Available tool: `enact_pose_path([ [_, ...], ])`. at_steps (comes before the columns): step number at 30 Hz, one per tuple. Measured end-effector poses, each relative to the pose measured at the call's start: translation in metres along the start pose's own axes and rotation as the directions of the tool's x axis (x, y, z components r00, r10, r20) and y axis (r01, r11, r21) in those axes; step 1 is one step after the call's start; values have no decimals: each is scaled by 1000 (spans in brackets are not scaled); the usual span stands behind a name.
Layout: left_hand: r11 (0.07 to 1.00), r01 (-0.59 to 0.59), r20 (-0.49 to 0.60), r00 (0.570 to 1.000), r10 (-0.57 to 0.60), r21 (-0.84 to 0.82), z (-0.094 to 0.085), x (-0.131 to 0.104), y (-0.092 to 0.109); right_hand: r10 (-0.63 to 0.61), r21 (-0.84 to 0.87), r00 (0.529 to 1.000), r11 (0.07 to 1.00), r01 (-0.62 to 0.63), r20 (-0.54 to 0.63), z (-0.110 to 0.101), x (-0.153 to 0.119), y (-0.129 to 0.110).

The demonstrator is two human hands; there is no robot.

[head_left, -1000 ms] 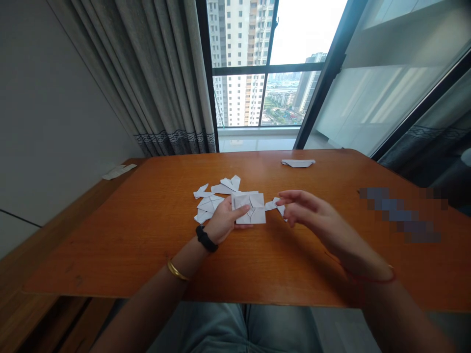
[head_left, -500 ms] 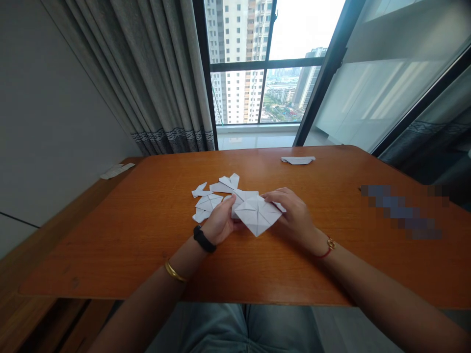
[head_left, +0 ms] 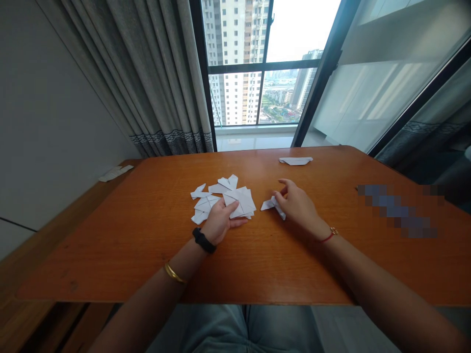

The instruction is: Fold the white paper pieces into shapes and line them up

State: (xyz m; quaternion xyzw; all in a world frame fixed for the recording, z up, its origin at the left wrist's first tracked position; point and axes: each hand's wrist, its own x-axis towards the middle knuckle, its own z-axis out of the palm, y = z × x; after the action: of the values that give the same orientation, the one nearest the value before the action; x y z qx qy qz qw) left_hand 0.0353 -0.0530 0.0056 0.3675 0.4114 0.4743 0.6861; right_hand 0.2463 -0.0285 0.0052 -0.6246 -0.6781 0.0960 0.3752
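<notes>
My left hand (head_left: 220, 219) holds a stack of folded white paper (head_left: 240, 201), thumb on top and fingers beneath. Several other folded white paper pieces (head_left: 204, 206) lie just left of and behind that stack on the wooden table (head_left: 147, 245). To the right, my right hand (head_left: 294, 202) is at a small folded paper piece (head_left: 271, 203) on the tabletop. Its thumb and index finger are apart above the piece, which is partly hidden by the hand.
A long folded white paper (head_left: 296, 161) lies near the table's back edge. Another pale paper (head_left: 116, 173) rests on the ledge at the left. A blurred bluish patch (head_left: 399, 208) covers something on the right. Window and curtains stand behind the table.
The diamond-shaped folded paper between both hands is now out of that place. My left hand has the stack alone, and my right hand has moved slightly right, beside a small paper piece.
</notes>
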Motion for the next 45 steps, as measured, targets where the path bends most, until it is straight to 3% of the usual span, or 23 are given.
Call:
enact_pose_path([
  [2, 1000, -16, 31, 999, 15, 14, 2, -1, 1, 68, 259, 989, 961, -100, 130, 1, 1, -3],
  [5, 998, -54, 101, 993, 52, 13, 6, -4, 0, 25, 590, 937, 771, -241, 350, 10, -9, -18],
  [10, 997, -50, 192, 980, 59, -53, 8, -3, -6, 95, 674, 927, 660, -332, 364, 22, -23, -33],
  [14, 976, -195, 225, 960, 169, 97, 6, -7, -7, 118, 713, 921, 600, -364, 371, 24, -25, -29],
  [19, 765, -460, 353, 879, 321, 451, 6, -14, -8, 111, 742, 912, 547, -388, 394, 26, -28, -25],
  [22, 626, -483, 337, 875, 346, 612, 5, -12, -8, 117, 733, 920, 570, -371, 374, 28, -30, -20],
  [24, 515, -477, 324, 874, 361, 712, 1, -8, -3, 86, 705, 935, 634, -317, 343, 30, -30, -15],
  [26, 369, -437, 304, 879, 367, 820, -6, -5, 7, 44, 662, 953, 710, -241, 300, 31, -29, -11],
  [28, 181, -291, 198, 892, 406, 940, -18, -1, 20, 25, 621, 963, 760, -192, 267, 32, -28, -7],
  [30, -18, 24, -13, 878, 479, 1000, -34, 5, 32, 42, 591, 968, 785, -185, 247, 33, -27, -4],
  [32, -113, 312, -227, 854, 469, 943, -52, 11, 40, 68, 574, 969, 795, -197, 239, 33, -26, -3],
  [33, -130, 374, -285, 852, 438, 918, -61, 14, 42, 78, 573, 967, 793, -206, 241, 33, -25, -3],
  [35, -117, 388, -324, 873, 365, 914, -75, 20, 45, 90, 587, 962, 776, -231, 258, 33, -25, -3],
  [38, -10, 308, -288, 899, 331, 951, -85, 25, 47, 113, 624, 948, 728, -282, 297, 31, -25, -5],
  [41, 214, 59, -148, 893, 426, 975, -79, 23, 49, 162, 650, 920, 665, -368, 356, 26, -25, -11],
  [43, 291, -215, 7, 814, 581, 932, -68, 19, 50, 183, 662, 896, 618, -424, 404, 22, -26, -15],
  [45, 263, -438, 139, 695, 706, 860, -55, 15, 48, 201, 672, 874, 571, -471, 443, 18, -26, -19],
])
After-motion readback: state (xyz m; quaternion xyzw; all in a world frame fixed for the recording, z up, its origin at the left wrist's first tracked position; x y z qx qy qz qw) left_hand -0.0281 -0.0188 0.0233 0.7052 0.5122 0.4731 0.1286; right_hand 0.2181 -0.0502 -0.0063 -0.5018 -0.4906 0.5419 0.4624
